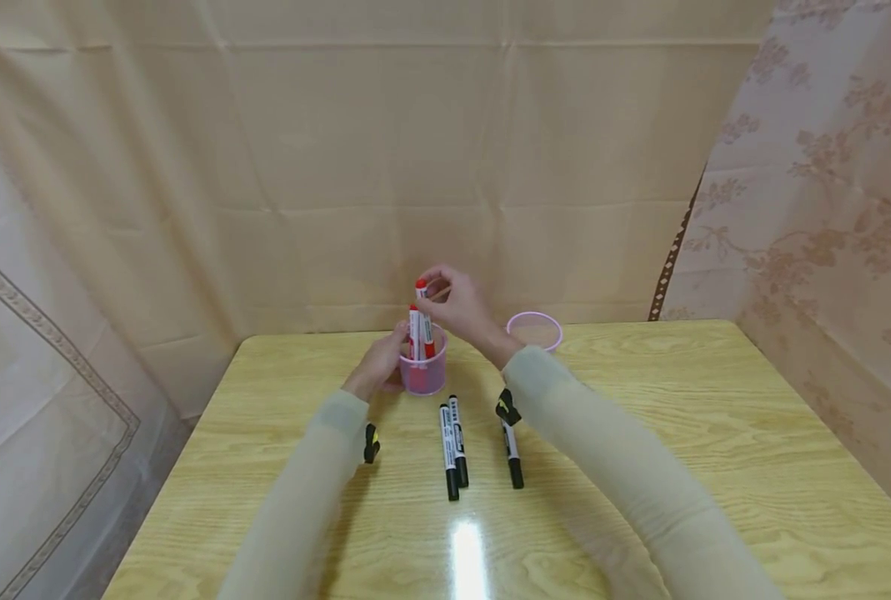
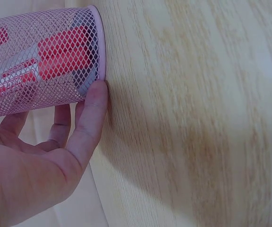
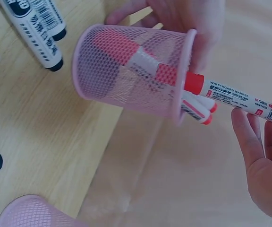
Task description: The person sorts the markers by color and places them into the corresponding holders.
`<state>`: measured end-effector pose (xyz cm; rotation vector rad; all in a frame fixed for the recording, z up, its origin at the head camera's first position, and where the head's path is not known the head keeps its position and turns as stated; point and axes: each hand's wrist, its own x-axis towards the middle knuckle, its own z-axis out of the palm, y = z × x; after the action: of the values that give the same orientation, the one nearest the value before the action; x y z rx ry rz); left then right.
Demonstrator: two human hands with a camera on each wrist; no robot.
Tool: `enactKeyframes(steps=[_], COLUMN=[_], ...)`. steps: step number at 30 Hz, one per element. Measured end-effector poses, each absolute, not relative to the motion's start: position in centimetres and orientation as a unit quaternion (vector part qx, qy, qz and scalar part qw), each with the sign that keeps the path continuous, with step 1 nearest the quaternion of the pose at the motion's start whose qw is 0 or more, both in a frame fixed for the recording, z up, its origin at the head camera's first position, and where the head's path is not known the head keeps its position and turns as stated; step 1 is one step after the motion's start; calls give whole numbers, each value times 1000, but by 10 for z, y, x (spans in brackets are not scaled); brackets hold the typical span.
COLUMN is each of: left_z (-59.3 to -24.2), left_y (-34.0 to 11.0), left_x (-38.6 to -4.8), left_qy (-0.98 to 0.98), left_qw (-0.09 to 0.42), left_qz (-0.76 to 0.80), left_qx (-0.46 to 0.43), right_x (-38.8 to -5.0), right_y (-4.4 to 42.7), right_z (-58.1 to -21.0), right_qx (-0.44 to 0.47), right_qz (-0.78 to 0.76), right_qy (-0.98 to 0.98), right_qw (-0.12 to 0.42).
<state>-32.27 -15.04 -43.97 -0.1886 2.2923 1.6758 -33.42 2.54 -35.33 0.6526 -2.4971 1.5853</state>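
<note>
A pink mesh pen cup (image 1: pixel 424 382) stands upright near the table's back edge. My left hand (image 1: pixel 376 364) holds it from the left side, with the thumb down by its base rim in the left wrist view. Above the cup, my right hand (image 1: pixel 462 310) pinches a red whiteboard marker (image 3: pixel 230 97) by its upper part. The marker's lower red end is inside the cup's mouth. Other red markers (image 3: pixel 196 111) lean inside the cup, their ends poking out past the rim. Through the mesh, red parts show near the bottom.
Two black markers (image 1: pixel 448 454) lie side by side on the wooden table (image 1: pixel 640 383) in front of the cup. Another black marker (image 1: pixel 515 467) lies under the right wrist. A second pink mesh cup (image 1: pixel 535 331) stands behind the right forearm. A beige curtain (image 1: pixel 340 167) hangs behind the table.
</note>
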Motion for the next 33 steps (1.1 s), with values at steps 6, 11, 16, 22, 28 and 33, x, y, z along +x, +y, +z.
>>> enactKeyframes(steps=[6, 11, 16, 22, 28, 33], left_z=[-441, -441, -440, -440, -440, -439], left_y=[-151, -150, -150, -150, -149, -149], left_x=[-322, -323, -324, -323, -320, -320], left_qy=[796, 794, 795, 796, 795, 795], left_qw=[148, 145, 144, 141, 141, 141], left_qz=[583, 586, 586, 585, 588, 587], left_qx=[-65, -63, -61, -58, -52, -52], right_x=[-337, -340, -341, -342, -344, -344], right_y=[22, 20, 18, 18, 18, 18], right_z=[-362, -365, -367, -372, -380, -384], right_qx=[208, 207, 203, 203, 217, 217], right_qz=[496, 484, 464, 431, 406, 406], right_qy=[-842, -849, -862, -879, -887, -887], right_qw=[44, 40, 30, 24, 24, 16])
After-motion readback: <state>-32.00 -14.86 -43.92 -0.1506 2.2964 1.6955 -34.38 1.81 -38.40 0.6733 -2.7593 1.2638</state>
